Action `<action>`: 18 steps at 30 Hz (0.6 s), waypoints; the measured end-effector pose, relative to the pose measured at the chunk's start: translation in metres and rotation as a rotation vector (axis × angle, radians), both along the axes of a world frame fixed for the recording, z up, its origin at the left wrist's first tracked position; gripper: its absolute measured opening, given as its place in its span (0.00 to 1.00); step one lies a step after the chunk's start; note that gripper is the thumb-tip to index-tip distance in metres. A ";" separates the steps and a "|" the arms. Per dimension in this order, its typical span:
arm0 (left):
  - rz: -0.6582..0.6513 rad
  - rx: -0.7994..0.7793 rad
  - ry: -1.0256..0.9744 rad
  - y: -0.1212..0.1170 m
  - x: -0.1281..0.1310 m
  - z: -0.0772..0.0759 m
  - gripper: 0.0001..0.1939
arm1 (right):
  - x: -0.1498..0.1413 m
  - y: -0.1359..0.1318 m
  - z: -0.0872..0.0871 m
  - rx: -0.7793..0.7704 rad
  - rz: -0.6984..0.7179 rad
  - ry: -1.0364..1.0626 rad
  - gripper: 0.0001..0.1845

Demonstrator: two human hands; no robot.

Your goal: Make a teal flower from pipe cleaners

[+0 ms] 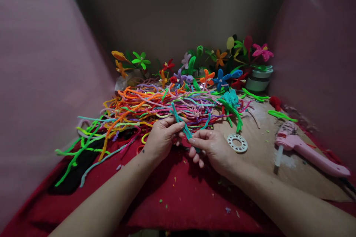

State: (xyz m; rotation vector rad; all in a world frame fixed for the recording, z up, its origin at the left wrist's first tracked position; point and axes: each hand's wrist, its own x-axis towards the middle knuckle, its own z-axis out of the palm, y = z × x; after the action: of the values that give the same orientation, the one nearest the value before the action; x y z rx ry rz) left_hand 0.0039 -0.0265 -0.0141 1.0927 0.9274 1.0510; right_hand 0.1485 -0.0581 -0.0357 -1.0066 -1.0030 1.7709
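Between both hands is a teal pipe cleaner (187, 131), raised over the front of the table, with strands lying side by side and one end curving off to the right. My left hand (166, 133) pinches it between thumb and fingers near its middle. Close by, my right hand (213, 146) pinches its lower part with thumb and forefinger; the other fingers curl underneath. Just beyond the hands spreads a large heap of coloured pipe cleaners (155, 103). A teal pipe-cleaner bundle (230, 97) rests at the heap's right side.
A pink glue gun (311, 153) lies on a wooden board (258, 170) at right, near a white ring with holes (237, 143). Pipe-cleaner flowers (221, 79) stand along the back beside a pale pot (260, 79). Red cloth (172, 200) covers the front, with small scraps on it.
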 end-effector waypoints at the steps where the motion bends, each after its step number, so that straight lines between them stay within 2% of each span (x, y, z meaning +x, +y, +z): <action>1: 0.022 0.013 -0.001 -0.001 0.001 0.000 0.13 | 0.000 0.000 0.000 -0.003 0.006 -0.012 0.14; 7: 0.056 0.036 -0.039 -0.002 0.004 0.003 0.11 | -0.003 -0.003 0.003 0.013 0.050 -0.078 0.11; 10: 0.064 0.066 0.008 -0.001 0.003 0.003 0.11 | -0.004 -0.004 0.005 0.024 0.047 -0.138 0.09; 18: -0.031 0.006 0.116 0.002 -0.003 0.001 0.14 | -0.003 -0.004 0.005 0.010 0.001 -0.121 0.10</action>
State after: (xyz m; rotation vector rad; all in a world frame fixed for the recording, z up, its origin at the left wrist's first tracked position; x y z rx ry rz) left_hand 0.0009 -0.0240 -0.0129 1.1797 0.9970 0.9739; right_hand 0.1454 -0.0621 -0.0305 -1.1175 -1.0863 1.7207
